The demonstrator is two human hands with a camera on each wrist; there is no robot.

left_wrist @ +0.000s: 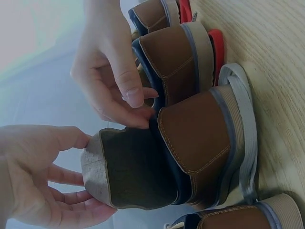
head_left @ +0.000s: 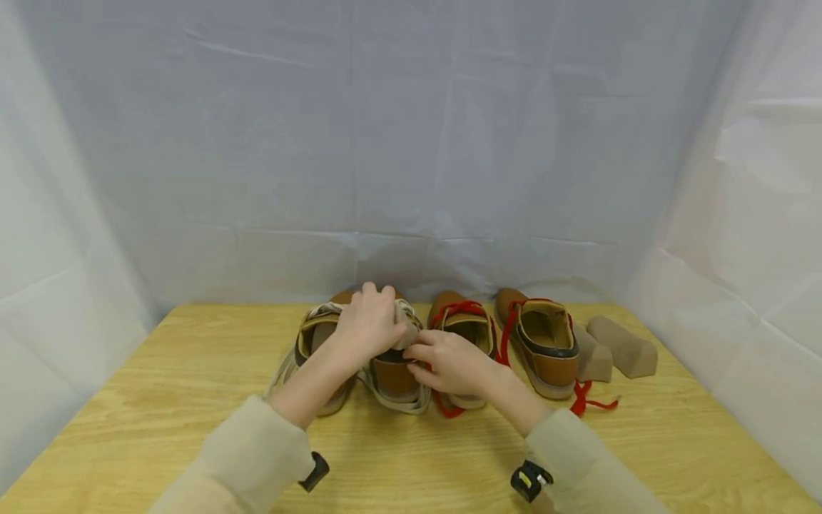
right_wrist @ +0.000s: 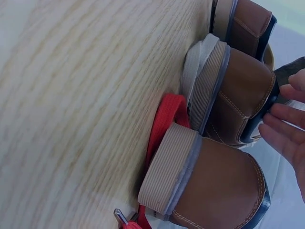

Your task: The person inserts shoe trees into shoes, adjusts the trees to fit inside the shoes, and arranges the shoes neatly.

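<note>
In the middle of the light wooden table (head_left: pixel 193 400) stands a brown leather shoe with cream laces (head_left: pixel 393 375). A grey-brown foam insert (left_wrist: pixel 131 169) pokes out of its opening. The left hand (head_left: pixel 369 321) holds the top of the insert with curled fingers. The right hand (head_left: pixel 452 360) pinches the shoe's dark heel rim. A brown shoe with red laces (head_left: pixel 542 343) stands to the right.

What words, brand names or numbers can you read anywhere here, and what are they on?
None can be read. The brown shoes, the insole that the left hand holds, the foam shoe inserts and the wooden table show no print. The wrist devices are too small to tell.
</note>
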